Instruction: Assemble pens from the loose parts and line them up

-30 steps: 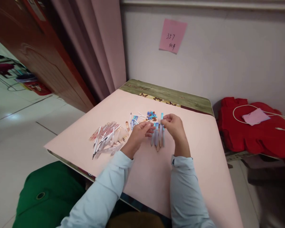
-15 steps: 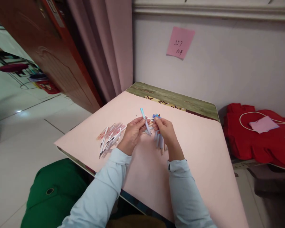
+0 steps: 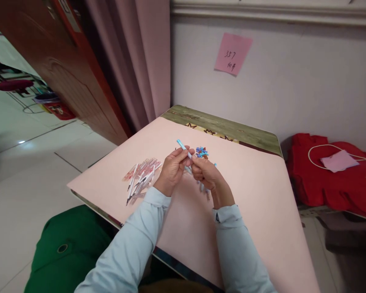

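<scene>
Item one, we record a light-blue pen (image 3: 183,147) raised just above the middle of the pink surface (image 3: 262,203), tip slanting toward the far left corner, with the left hand (image 3: 173,170) clamped on its barrel and the right hand (image 3: 206,174) curled, fingertips pinched on its lower end. Item two, we note a heap of small blue and brown caps (image 3: 201,152) just beyond the hands toward the far edge, and a few pens (image 3: 206,190) lying half hidden under the right hand. Item three, we log a loose pile of clear and pink pen parts (image 3: 142,175) near the left edge, well apart from the caps.
</scene>
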The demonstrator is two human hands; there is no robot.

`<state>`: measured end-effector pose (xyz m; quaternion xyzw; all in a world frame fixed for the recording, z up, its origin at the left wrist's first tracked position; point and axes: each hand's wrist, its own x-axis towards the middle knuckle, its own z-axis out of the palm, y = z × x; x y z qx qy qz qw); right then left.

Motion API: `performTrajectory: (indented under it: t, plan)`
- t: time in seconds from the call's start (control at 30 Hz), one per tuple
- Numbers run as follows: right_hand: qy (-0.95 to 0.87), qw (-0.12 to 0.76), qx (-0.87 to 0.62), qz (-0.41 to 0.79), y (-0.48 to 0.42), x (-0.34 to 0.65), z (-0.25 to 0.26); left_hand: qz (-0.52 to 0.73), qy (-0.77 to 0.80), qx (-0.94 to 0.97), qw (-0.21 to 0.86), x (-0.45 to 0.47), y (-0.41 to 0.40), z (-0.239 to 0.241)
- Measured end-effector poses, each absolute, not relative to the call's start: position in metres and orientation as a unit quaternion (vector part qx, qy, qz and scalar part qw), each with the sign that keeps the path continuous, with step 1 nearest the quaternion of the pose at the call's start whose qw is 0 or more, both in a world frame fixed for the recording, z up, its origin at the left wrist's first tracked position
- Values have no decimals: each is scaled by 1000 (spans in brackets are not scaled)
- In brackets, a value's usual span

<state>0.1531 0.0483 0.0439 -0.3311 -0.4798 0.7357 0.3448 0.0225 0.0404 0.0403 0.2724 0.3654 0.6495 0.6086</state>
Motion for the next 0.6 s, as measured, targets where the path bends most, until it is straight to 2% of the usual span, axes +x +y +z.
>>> performTrajectory:
  t: [0.2, 0.3, 0.47, 0.6]
  plan:
    - [-526, 399, -419, 624, 50, 154, 42, 679, 396, 231, 573, 27, 47, 39]
    - [-508, 384, -451, 625, 53, 157, 38, 665, 401, 213, 593, 25, 51, 41]
    - [-496, 412, -443, 622, 57, 165, 34, 652, 422, 202, 597, 27, 52, 41]
    - [-481, 405, -431, 648, 56, 171, 39, 667, 441, 247, 548, 39, 51, 43]
